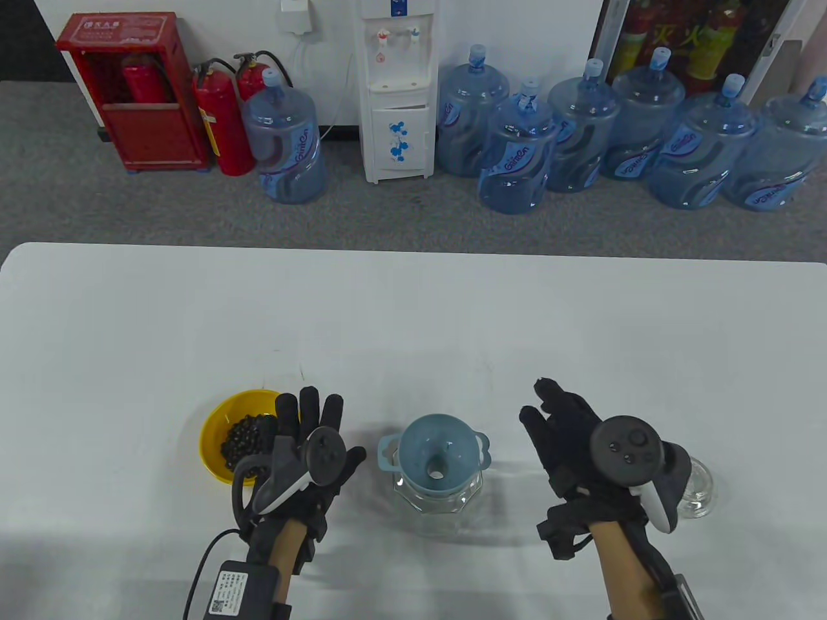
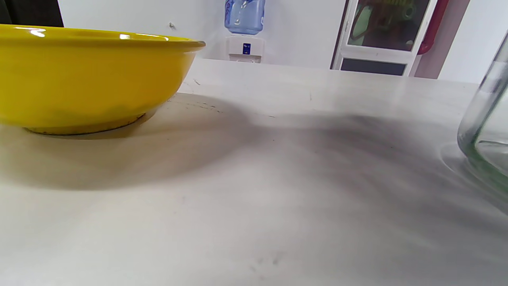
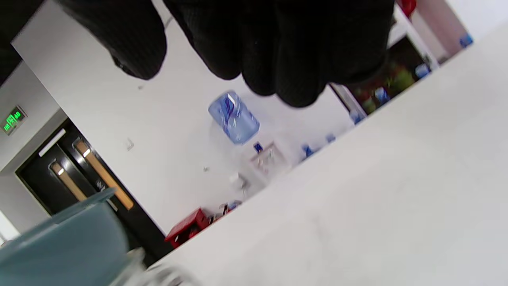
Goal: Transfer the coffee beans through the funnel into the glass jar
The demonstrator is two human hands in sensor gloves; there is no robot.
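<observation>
Blue funnel (image 1: pixel 436 455) seated in glass jar (image 1: pixel 439 500) mouth, mid-table; coffee beans (image 1: pixel 249 439) in yellow bowl (image 1: pixel 216 429) at left. Left hand (image 1: pixel 310 445) beside bowl, right hand (image 1: pixel 568 436) right of jar: both spread, gripping nothing

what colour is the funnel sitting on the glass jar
Pale blue-grey. The funnel shows best in the table view.

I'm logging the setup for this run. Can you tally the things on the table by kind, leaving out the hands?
Yellow bowl of dark coffee beans: 1
Blue plastic funnel, seated in the jar mouth: 1
Clear faceted glass jar: 1
Clear glass lid, partly hidden behind the right hand: 1
Total: 4
</observation>
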